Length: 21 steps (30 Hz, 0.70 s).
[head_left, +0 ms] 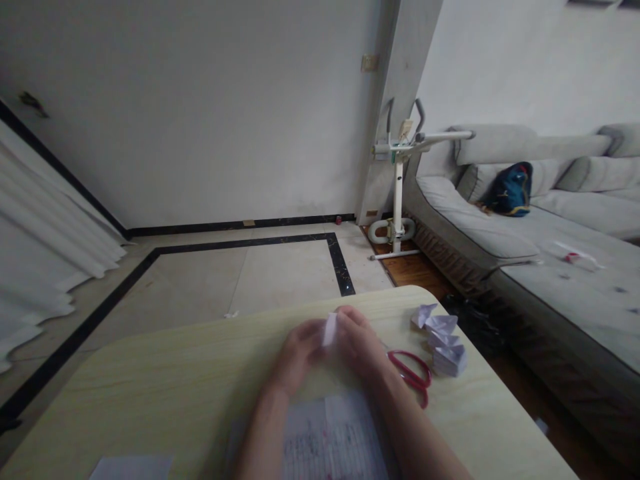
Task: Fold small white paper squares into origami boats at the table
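Note:
A small folded piece of white paper (330,329) is held up between my two hands over the far part of the table. My left hand (305,343) grips its left side, blurred by motion. On the other side my right hand (354,337) has its fingers closed on the same paper. Below my wrists lies a lined sheet with handwriting (330,433), partly covered by my forearms. Red-handled scissors (413,370) rest beside my right forearm, their blades mostly hidden behind it. Several folded paper pieces (445,350) stand in a row near the table's right edge.
The pale wooden table (175,380) has a rounded far right corner. Another white sheet (133,467) lies at its near left. Beyond stand a white exercise machine (398,193) and a grey sofa (500,227) with a blue bag (513,190). A white curtain (45,233) hangs at left.

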Each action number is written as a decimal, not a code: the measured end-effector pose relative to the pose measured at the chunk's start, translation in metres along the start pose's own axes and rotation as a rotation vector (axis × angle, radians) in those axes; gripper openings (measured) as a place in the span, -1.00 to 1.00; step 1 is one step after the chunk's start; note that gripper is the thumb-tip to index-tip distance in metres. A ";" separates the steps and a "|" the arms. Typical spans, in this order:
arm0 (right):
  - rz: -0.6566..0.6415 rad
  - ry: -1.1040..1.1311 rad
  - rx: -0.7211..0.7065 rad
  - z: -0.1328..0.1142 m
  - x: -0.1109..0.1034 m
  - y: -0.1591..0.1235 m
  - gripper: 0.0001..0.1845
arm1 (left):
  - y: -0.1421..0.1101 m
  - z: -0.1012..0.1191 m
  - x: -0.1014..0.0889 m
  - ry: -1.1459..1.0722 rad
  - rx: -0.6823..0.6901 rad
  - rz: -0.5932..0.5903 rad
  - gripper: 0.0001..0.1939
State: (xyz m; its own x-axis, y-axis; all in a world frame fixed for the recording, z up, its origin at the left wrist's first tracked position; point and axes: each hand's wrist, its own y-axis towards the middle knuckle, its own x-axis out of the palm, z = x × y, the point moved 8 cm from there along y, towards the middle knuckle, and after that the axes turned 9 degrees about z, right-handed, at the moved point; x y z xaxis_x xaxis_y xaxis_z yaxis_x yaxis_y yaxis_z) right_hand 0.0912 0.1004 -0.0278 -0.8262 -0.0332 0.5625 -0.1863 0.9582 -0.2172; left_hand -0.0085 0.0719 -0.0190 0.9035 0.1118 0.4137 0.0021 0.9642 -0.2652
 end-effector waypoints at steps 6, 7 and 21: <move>0.022 -0.019 0.032 0.004 -0.003 0.001 -0.72 | -0.002 -0.007 0.005 -0.035 -0.032 -0.090 -0.74; 0.035 -0.039 0.034 0.004 -0.004 0.000 -0.71 | -0.003 -0.006 0.005 -0.018 -0.025 -0.102 -0.75; 0.021 -0.027 -0.013 -0.006 0.009 0.000 -0.68 | 0.005 0.000 -0.004 -0.117 0.038 0.064 -0.84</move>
State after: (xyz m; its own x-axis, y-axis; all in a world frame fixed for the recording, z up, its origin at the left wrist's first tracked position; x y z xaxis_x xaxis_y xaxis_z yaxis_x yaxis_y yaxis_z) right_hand 0.0867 0.1016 -0.0182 -0.8440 -0.0207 0.5360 -0.1623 0.9623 -0.2184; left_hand -0.0119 0.0760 -0.0223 0.8449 0.1984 0.4968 -0.0719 0.9624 -0.2620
